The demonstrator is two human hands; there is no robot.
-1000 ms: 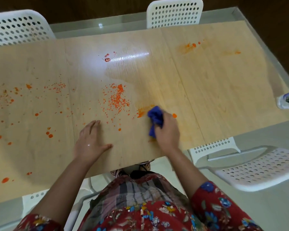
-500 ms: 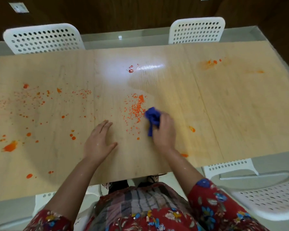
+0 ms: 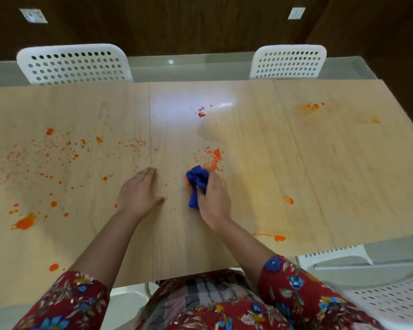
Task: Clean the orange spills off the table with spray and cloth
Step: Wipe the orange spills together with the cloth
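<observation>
My right hand [image 3: 214, 198] grips a bunched blue cloth [image 3: 196, 184] and presses it on the light wooden table [image 3: 320, 175], just below a cluster of orange specks [image 3: 212, 159]. My left hand [image 3: 138, 192] rests flat on the table, fingers straight, a little left of the cloth. Orange spills cover the left part of the table, with a big blot [image 3: 24, 222] near the left edge. More orange marks lie at the centre back [image 3: 202, 114], far right back [image 3: 312, 107] and near the front edge [image 3: 278, 237]. No spray bottle is in view.
Two white perforated chairs stand behind the table, one on the left [image 3: 74, 64] and one on the right [image 3: 289, 61]. Another white chair [image 3: 379, 289] stands at my right, next to the table's front edge. A dark wooden wall runs behind.
My right hand has slid the cloth leftward over the orange specks near the table's centre. The view tilted up and left, so the bottle at the right edge has left the frame. The left hand stayed flat.
</observation>
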